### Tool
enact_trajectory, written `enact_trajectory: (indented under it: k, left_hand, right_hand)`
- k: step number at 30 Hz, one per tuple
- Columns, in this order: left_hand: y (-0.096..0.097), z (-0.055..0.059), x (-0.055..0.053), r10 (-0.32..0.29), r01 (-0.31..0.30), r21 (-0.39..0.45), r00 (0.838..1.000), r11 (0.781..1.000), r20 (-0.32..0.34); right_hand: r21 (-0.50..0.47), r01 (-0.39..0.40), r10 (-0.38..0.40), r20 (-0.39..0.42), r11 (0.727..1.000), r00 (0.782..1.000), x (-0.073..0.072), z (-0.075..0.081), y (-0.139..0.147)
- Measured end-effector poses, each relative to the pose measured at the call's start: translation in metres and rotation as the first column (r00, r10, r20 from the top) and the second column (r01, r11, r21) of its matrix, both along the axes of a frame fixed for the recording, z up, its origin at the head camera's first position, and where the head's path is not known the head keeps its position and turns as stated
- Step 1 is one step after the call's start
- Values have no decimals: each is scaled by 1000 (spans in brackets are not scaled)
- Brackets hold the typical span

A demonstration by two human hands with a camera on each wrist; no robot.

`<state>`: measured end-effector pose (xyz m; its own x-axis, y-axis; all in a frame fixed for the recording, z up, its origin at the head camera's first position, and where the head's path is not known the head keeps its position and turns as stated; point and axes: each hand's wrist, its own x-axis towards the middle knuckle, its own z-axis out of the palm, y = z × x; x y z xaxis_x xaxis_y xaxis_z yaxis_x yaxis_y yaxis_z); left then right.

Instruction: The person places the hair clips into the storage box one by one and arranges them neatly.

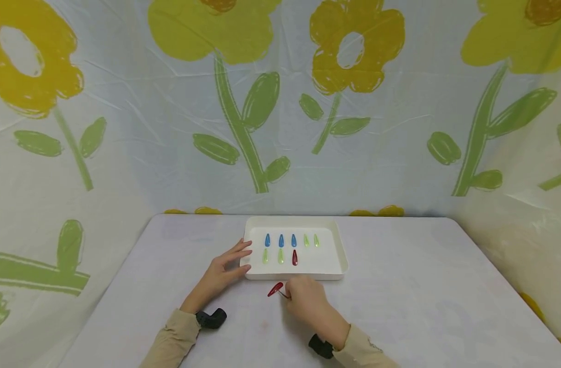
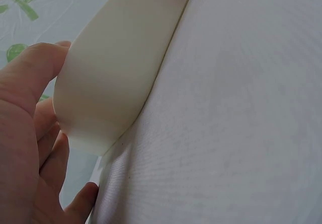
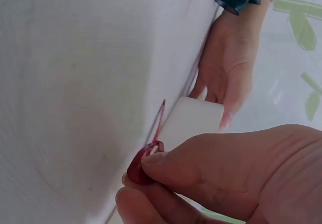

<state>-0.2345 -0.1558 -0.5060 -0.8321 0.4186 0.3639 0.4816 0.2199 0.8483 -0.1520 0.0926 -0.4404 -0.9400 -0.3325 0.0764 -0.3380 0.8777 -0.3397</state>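
My right hand [image 1: 308,299] pinches a red snap hair clip [image 3: 141,168] between thumb and fingers, just in front of the white tray [image 1: 289,276]. The clip's parts stand apart, one slim pointed piece sticking out past the fingertips. At the tray's left end, my left hand [image 1: 225,268] rests with spread fingers against the wall; in the left wrist view its thumb [image 2: 40,68] touches the tray's side. Inside the tray lie clips in two rows: blue clips [image 1: 281,240] and light green clips [image 1: 316,240] behind, light green clips [image 1: 265,256] and one red clip [image 1: 295,257] in front.
The tray stands on a table with a pale cloth [image 1: 400,286]. Behind and beside the table hangs a sheet printed with flowers [image 1: 170,128]. Black wrist bands with cameras [image 1: 211,319] sit at both sleeves.
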Motion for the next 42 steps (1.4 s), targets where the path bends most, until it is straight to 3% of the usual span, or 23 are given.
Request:
enact_trajectory:
  k: [5, 8, 12, 16, 23, 30, 33, 37, 42]
  left_hand:
    - [3, 2, 2, 20, -20, -4, 1000, 1000, 6]
    - [1, -9, -5, 22, -22, -7, 1000, 1000, -7]
    - [-1, -10, -6, 12, -12, -7, 1000, 1000, -7]
    - [-1, -9, -5, 11, -11, -14, 1000, 1000, 4]
    - [-1, -10, -5, 13, -13, -20, 1000, 1000, -13]
    - [-2, -9, -4, 26, -25, -26, 1000, 999, 11]
    - [-2, -8, -4, 27, -27, -35, 1000, 999, 16]
    - [-2, -7, -4, 31, -30, -43, 999, 999, 20]
    - [-1, -6, -4, 25, -24, -29, 999, 999, 31]
  right_hand:
    - [-43, -12, 15, 65, 999, 998, -2, 6, 5]
    - [-77, -41, 47, 78, 996, 996, -3, 8, 9]
    - [-147, -82, 100, 118, 986, 988, -6, 14, 15]
    - [-229, -116, 156, 164, 967, 974, -10, 21, 21]
    - [-346, -178, 241, 151, 921, 959, -16, 31, 32]
    - [-440, -152, 249, 171, 885, 953, -22, 36, 39]
    - [-497, -133, 252, 181, 857, 950, -24, 36, 42]
    - [-587, -128, 263, 151, 800, 953, -29, 34, 45]
    - [-670, -71, 219, 139, 739, 966, -34, 32, 48]
